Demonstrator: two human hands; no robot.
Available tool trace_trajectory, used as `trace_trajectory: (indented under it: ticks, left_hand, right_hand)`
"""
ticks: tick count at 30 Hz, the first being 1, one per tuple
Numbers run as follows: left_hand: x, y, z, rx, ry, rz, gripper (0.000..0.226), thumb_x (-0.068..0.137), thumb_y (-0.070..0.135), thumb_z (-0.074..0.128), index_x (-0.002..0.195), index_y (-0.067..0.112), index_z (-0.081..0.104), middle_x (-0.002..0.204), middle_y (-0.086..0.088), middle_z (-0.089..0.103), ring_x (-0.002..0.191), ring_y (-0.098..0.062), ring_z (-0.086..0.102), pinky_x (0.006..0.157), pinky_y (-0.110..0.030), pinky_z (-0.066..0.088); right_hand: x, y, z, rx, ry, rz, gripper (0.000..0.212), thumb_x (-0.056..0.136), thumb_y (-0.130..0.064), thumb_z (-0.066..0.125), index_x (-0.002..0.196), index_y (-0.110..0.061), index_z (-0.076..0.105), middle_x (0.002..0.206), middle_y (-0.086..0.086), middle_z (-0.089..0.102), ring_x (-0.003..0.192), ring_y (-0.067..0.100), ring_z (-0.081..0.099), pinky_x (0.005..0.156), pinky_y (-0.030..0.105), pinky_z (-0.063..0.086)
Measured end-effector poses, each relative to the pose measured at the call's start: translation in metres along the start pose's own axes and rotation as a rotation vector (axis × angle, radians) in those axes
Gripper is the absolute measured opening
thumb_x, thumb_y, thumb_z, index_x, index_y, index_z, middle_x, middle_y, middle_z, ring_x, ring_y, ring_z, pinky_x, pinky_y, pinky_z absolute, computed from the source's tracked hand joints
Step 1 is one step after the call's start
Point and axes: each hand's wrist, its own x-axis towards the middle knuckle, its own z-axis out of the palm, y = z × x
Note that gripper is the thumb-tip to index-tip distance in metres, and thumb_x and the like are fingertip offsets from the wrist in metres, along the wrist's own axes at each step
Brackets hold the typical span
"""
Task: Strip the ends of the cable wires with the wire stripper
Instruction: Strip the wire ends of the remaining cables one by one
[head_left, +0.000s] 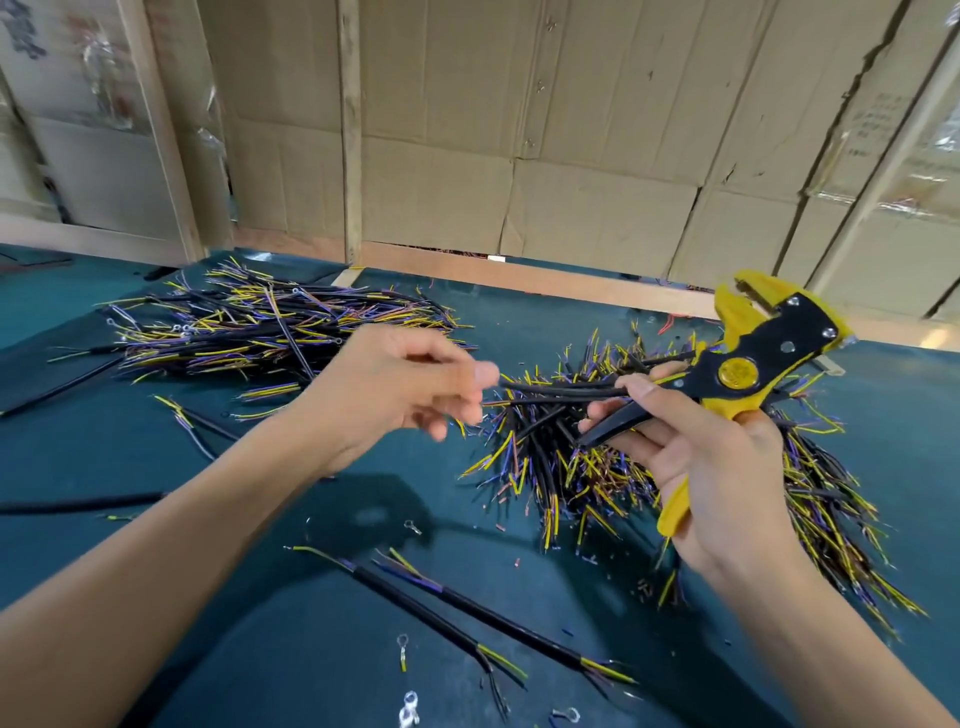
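Above green bench (311, 649): right hand (722, 467) grips yellow-black wire stripper (748, 364), head up, plus black cable (561, 387) under thumb. Left hand (395, 395) blurred, fingers loosely curled at cable's far end; grasp unclear. Wire piles beneath.

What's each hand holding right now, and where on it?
Right hand grips the wire stripper by its handles, jaws pointing up and away. Left hand is blurred; it seems to pinch one end of a black cable.

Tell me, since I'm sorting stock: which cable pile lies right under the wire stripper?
The right-hand pile, beneath the right hand holding the wire stripper; the other pile lies far left.
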Motion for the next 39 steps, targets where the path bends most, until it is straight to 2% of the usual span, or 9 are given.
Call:
trace_trajectory:
  ticks: [6,9,15,20,25,30,34,37,39]
  left_hand:
    - [-0.001,0.007,0.012,-0.547,0.022,0.127,0.007,0.082,0.016,0.071,0.076,0.018,0.073,0.079,0.001,0.068,0.073,-0.014,0.067,0.067,-0.026,0.054]
    - [-0.002,0.011,0.017,-0.579,0.051,0.209,0.005,0.086,0.017,0.067,0.083,0.015,0.071,0.088,-0.002,0.069,0.087,-0.023,0.07,0.073,-0.033,0.056]
    - [-0.004,0.015,0.011,-0.334,0.201,0.264,0.012,0.078,0.016,0.071,0.087,0.009,0.074,0.078,-0.007,0.071,0.065,-0.021,0.067,0.06,-0.028,0.055]
    - [-0.011,0.012,0.025,-0.134,0.064,0.204,0.015,0.07,0.028,0.079,0.077,0.014,0.077,0.081,-0.013,0.074,0.07,-0.022,0.068,0.05,-0.027,0.051]
    - [-0.019,0.006,0.049,-0.117,0.034,0.14,0.021,0.069,0.036,0.079,0.077,0.017,0.078,0.084,-0.009,0.076,0.072,-0.013,0.066,0.046,-0.021,0.043]
    - [-0.022,0.003,0.053,-0.146,0.075,0.082,0.023,0.068,0.038,0.079,0.078,0.017,0.078,0.084,-0.01,0.075,0.066,-0.013,0.062,0.045,-0.021,0.031]
    - [-0.023,0.003,0.061,-0.356,0.069,-0.015,0.023,0.063,0.03,0.081,0.08,0.013,0.079,0.078,-0.007,0.073,0.062,-0.014,0.065,0.049,-0.019,0.044]
    - [-0.024,0.002,0.068,-0.488,0.079,-0.027,0.019,0.063,0.022,0.081,0.078,0.011,0.077,0.075,-0.012,0.071,0.061,-0.02,0.064,0.053,-0.022,0.05]
    - [-0.025,0.0,0.074,-0.528,0.127,-0.024,0.011,0.069,0.014,0.078,0.079,0.011,0.074,0.071,-0.013,0.068,0.059,-0.022,0.06,0.053,-0.023,0.05]
  right_hand:
    - [-0.009,0.015,0.01,0.204,-0.143,0.164,0.01,0.079,-0.001,0.069,0.084,-0.01,0.066,0.083,0.019,0.065,0.072,0.042,0.069,0.072,0.055,0.059]
    - [-0.01,0.016,0.01,0.164,-0.229,0.293,0.015,0.08,-0.012,0.074,0.091,-0.008,0.065,0.086,0.02,0.065,0.073,0.043,0.067,0.076,0.061,0.057]
    - [-0.013,0.014,0.013,-0.059,-0.245,0.36,0.03,0.074,-0.037,0.081,0.084,-0.01,0.074,0.094,0.02,0.07,0.068,0.043,0.067,0.079,0.073,0.052]
    - [-0.024,0.012,0.018,-0.095,-0.259,0.165,0.027,0.067,-0.032,0.088,0.083,-0.016,0.074,0.095,0.028,0.071,0.072,0.04,0.071,0.07,0.05,0.06]
    - [-0.028,0.007,0.022,-0.195,-0.301,0.026,0.017,0.071,-0.01,0.083,0.075,-0.025,0.075,0.075,0.004,0.073,0.069,0.022,0.069,0.069,0.032,0.058]
    - [-0.028,0.008,0.024,-0.215,-0.239,-0.003,0.025,0.076,0.004,0.082,0.076,-0.019,0.073,0.08,0.022,0.072,0.067,0.034,0.069,0.065,0.034,0.058]
    - [-0.027,0.008,0.025,-0.09,-0.171,0.077,0.019,0.069,-0.002,0.084,0.081,-0.01,0.072,0.084,0.018,0.074,0.069,0.035,0.069,0.071,0.049,0.061]
    - [-0.025,0.006,0.023,0.023,-0.142,0.124,0.028,0.064,0.002,0.086,0.08,-0.018,0.074,0.081,0.01,0.073,0.07,0.027,0.071,0.065,0.032,0.059]
    - [-0.025,0.007,0.023,0.033,-0.143,0.122,0.029,0.064,0.003,0.085,0.079,-0.019,0.075,0.082,0.01,0.073,0.074,0.026,0.072,0.068,0.03,0.059]
